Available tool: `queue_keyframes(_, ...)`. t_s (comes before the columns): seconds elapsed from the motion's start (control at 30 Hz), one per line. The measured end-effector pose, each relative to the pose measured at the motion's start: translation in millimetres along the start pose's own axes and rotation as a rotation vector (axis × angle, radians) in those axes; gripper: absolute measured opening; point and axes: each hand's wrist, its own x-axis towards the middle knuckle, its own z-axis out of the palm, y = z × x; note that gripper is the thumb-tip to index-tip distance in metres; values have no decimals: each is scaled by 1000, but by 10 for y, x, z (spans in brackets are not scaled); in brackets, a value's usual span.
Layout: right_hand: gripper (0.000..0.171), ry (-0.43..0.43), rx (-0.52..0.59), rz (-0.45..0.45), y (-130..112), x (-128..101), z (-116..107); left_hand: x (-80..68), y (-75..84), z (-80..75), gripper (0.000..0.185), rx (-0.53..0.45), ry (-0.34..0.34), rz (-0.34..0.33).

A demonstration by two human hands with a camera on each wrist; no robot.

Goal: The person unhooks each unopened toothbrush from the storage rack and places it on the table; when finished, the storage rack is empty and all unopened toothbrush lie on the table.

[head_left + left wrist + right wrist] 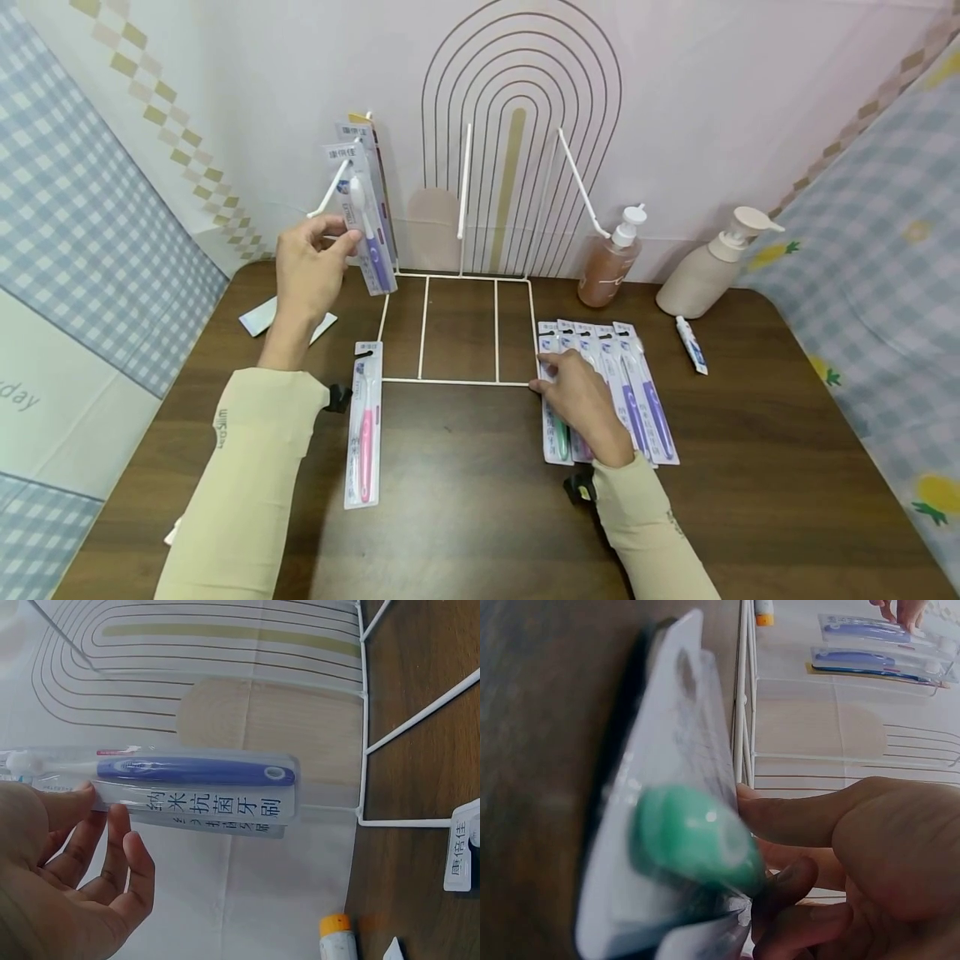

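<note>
My left hand (307, 258) pinches the edge of a packaged toothbrush (378, 262) with a purple handle, which hangs upright at the left hook of the white wire rack (457, 382). Behind it hangs another toothbrush pack (351, 131). At the right, my right hand (581, 396) grips the side edge of a green toothbrush pack (556, 433), the leftmost of an overlapping row. In the right wrist view the green handle (694, 836) shows close up beside the fingers. A pink toothbrush pack (365, 454) lies alone left of centre, below my left hand.
Several toothbrush packs, the outer ones purple (656, 408), lie under and beside my right hand. Two bare rack hooks (464, 183) project forward. An amber pump bottle (607, 271), a beige pump bottle (701, 279) and a small tube (692, 346) stand or lie at the right.
</note>
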Motion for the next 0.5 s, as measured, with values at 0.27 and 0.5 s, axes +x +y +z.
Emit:
queue_keyframes(0.27, 58, -5, -3, 5, -18, -2, -9, -47, 58, 2, 23, 27, 7, 33)
queue_keyframes(0.5, 57, -7, -8, 12, -32, -4, -3, -106, 124, 10, 24, 99, -8, 71)
